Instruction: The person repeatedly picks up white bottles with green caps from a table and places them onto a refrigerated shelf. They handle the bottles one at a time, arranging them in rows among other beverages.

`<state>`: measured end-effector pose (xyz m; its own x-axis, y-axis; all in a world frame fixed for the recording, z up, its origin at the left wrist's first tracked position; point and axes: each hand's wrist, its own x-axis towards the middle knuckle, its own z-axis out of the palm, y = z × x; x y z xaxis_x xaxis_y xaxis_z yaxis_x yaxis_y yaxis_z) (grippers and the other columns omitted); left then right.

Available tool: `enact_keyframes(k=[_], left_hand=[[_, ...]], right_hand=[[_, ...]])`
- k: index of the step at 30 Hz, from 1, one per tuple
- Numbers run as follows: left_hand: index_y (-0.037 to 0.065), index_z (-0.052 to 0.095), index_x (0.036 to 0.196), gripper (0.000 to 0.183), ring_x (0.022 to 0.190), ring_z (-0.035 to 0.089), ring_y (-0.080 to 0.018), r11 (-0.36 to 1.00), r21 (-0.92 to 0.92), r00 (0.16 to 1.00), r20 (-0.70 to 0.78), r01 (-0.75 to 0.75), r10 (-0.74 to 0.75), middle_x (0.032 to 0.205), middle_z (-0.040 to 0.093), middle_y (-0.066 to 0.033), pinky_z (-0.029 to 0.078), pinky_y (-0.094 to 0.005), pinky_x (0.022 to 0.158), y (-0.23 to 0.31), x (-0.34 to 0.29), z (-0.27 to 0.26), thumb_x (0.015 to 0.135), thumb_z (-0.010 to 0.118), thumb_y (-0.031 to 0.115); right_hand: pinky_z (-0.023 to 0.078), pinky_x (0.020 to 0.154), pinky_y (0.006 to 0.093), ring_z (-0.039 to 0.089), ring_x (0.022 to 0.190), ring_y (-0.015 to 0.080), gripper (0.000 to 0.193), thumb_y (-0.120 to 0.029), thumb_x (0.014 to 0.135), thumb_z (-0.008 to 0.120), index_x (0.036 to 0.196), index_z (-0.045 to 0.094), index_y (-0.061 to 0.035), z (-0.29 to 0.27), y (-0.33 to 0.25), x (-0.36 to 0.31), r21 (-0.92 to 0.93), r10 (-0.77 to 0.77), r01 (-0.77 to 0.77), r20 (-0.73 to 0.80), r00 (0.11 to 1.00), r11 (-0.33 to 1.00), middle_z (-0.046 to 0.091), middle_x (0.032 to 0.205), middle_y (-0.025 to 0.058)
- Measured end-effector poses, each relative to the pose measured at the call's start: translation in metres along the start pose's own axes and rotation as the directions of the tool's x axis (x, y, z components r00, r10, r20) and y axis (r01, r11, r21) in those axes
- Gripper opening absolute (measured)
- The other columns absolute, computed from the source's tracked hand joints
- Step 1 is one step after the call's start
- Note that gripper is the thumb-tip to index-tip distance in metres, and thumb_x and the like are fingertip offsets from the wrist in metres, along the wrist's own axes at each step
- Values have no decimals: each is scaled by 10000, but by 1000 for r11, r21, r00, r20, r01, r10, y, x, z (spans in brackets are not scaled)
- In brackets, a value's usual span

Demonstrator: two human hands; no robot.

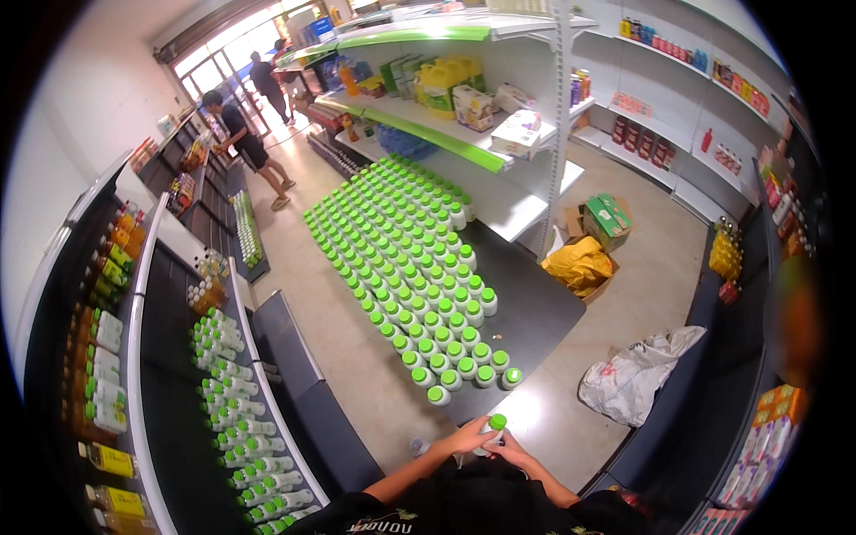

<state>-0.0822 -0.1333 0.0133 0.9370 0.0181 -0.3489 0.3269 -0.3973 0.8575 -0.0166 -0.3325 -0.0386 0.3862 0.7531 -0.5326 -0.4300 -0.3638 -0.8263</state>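
Black shirt, before which one white bottle, green cap uppermost, long axis near upright, is wrapped by left hand fingers, right hand at its base, finger closure unclear, near grey bench.

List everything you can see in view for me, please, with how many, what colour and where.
platform: one, dark grey, ahead
bottles in rows: many, white with green caps, on the platform
held bottle: one, white with green cap, lower centre
left-shelf bottles: many, white with green caps, lower left
shelf unit: one, white with green edging, upper centre
jugs: several, yellow, on the shelf unit
carton: one, green, on the floor
bag: one, yellow, below the carton
sack: one, white, right
other people: at least two, dark clothes, upper left
left hand: one, bare, around the held bottle
right hand: one, bare, at the held bottle
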Motion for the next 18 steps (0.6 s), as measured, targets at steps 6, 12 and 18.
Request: enact_keyframes(k=[6, 12, 18], left_hand=[[-2, 500, 1468, 675, 1289, 635, -374, 984, -170, 989, -125, 55, -77, 1383, 633, -281, 491, -442, 1076, 28, -29, -34, 1013, 696, 456], [5, 497, 1486, 709, 1277, 639, -339, 963, -269, 950, -303, -9, -76, 1368, 655, -245, 490, -436, 1080, 19, -79, -95, 997, 720, 467], [39, 537, 1421, 577, 1188, 624, -219, 794, -556, 850, -517, -245, -99, 1284, 654, -123, 501, -360, 1029, -33, -125, -127, 1000, 745, 375]], right_hand=[[601, 776, 324, 712, 921, 190, 722, -368, 981, 794, 1481, 457, 30, 9, -34, 17, -70, -1, 7, 80, 997, 997, 680, 1227, 138], [601, 816, 344, 667, 1115, 212, 654, -377, 1040, 713, 1495, 474, 27, 71, -103, 35, -133, -81, 100, 145, 986, 986, 648, 1333, 138], [532, 1013, 377, 593, 1282, 211, 665, -432, 1074, 637, 1559, 443, -21, 151, -125, 70, -234, -101, 165, 262, 960, 958, 616, 1383, 128]])
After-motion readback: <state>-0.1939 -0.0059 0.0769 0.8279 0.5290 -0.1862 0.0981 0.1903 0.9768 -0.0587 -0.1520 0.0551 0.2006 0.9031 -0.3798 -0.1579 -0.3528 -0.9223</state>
